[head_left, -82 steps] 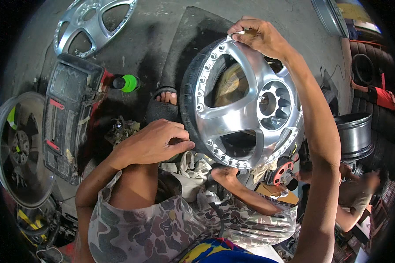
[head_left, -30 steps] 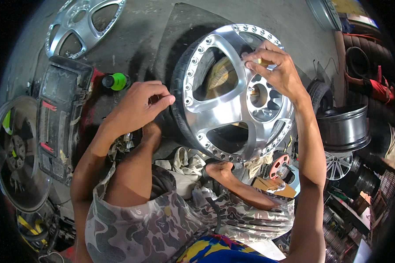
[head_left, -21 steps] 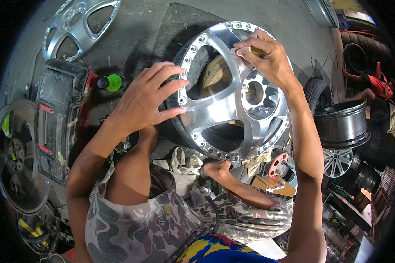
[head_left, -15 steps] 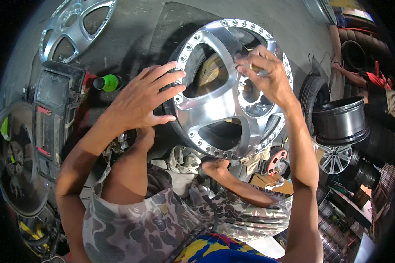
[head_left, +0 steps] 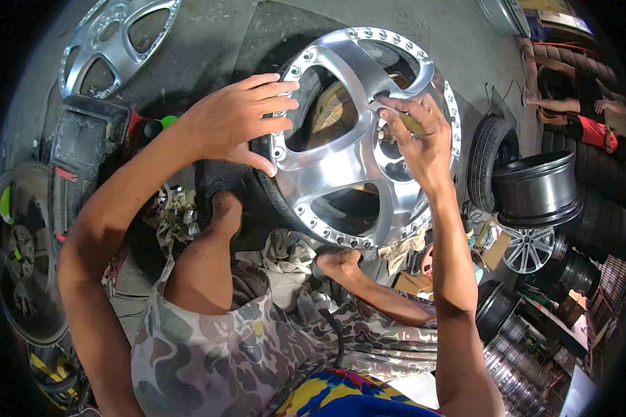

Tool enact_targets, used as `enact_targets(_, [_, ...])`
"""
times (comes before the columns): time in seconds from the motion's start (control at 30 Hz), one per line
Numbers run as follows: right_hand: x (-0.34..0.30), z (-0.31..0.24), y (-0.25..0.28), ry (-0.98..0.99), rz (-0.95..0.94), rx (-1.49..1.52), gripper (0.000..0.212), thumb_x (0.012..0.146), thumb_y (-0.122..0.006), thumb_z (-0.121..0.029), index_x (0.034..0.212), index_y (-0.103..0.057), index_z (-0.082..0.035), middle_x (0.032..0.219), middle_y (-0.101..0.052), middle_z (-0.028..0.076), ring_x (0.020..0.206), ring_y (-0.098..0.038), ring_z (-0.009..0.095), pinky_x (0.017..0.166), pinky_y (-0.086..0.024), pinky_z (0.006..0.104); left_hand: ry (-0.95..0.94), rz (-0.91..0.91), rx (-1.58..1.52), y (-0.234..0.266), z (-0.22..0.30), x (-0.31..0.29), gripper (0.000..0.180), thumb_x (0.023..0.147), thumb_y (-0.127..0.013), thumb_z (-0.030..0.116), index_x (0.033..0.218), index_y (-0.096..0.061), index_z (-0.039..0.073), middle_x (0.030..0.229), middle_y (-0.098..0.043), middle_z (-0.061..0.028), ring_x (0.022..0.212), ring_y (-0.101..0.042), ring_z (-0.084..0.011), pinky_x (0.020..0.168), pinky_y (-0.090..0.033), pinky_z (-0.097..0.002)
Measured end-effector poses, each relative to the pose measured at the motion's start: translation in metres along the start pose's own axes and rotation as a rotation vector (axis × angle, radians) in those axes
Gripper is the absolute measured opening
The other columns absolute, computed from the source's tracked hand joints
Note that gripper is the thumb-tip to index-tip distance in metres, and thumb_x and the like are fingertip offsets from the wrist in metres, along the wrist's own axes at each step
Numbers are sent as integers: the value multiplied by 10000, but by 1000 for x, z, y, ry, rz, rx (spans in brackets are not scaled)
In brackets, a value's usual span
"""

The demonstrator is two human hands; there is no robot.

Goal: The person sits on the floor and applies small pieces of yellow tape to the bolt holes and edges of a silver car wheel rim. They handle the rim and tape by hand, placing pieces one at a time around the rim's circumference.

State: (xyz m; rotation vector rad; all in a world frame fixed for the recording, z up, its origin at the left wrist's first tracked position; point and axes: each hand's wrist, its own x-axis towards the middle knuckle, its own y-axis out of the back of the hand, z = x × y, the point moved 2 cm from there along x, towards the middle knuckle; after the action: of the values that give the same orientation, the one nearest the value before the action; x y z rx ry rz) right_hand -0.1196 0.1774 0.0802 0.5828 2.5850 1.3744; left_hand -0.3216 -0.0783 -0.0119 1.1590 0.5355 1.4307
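A shiny silver wheel face (head_left: 320, 167) with broad spokes and bolts around its rim lies in front of me on a black tyre (head_left: 278, 201). My left hand (head_left: 233, 121) is open, fingers spread, with the fingertips at the left edge of the bolted rim. Over the hub, my right hand (head_left: 424, 139) pinches a small folded yellowish-grey piece (head_left: 412, 125), perhaps sandpaper. Its grey tip meets the spoke's edge beside the hub. The right hand covers part of the hub.
Another silver wheel face (head_left: 120, 47) lies on the floor at the far left. A dark toolbox (head_left: 83, 167) stands beside my left arm. On the right are an upright tyre (head_left: 490, 167), a dark wheel barrel (head_left: 535, 189) and a many-spoked wheel (head_left: 528, 250). Another person (head_left: 595, 132) is at the far right.
My left hand has shifted slightly up along the rim, its elbow swinging outward. The right hand has come a little lower, still pinching the piece beside the hub.
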Motion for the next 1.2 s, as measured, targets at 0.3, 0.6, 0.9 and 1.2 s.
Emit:
enact_targets(0.3, [-55, -25, -17, -141, 37, 42, 258, 1010, -863, -130, 1259, -861, -64, 978, -678, 72, 894, -669, 171, 816, -561, 334, -47, 29, -36, -10, -5, 5, 753, 699, -906, 656, 1099, -765, 35, 1332, -726, -153, 1502, -562, -408, 1332, -384, -580])
enact_targets(0.6, [-66, -38, -15, -120, 19, -28, 242, 984, -861, -107, 1222, -866, -68, 959, -694, 107, 874, -686, 228, 808, -570, 361, -8, 124, 33, -30, 22, -1, 727, 768, -807, 721, 1076, -719, 69, 1212, -669, -112, 1385, -596, -389, 1318, -372, -583])
enact_targets(0.9, [-103, -45, -23, -364, 155, 208, 203, 1096, -762, -142, 1209, -783, 27, 999, -666, 71, 833, -688, 162, 797, -558, 299, 152, 162, -38, -69, 87, 8, 686, 867, -779, 709, 1084, -734, 59, 1140, -620, -97, 1192, -617, -315, 1302, -332, -649])
enact_targets(1.2, [-105, -87, -76, -489, -16, 792, 108, 1064, -804, -80, 1121, -776, 8, 968, -722, 15, 873, -671, 96, 815, -549, 275, 729, 288, -1166, -17, 81, 2, 131, 1009, -834, 110, 1032, -790, -12, 955, -750, -38, 879, -675, -66, 781, -537, -278])
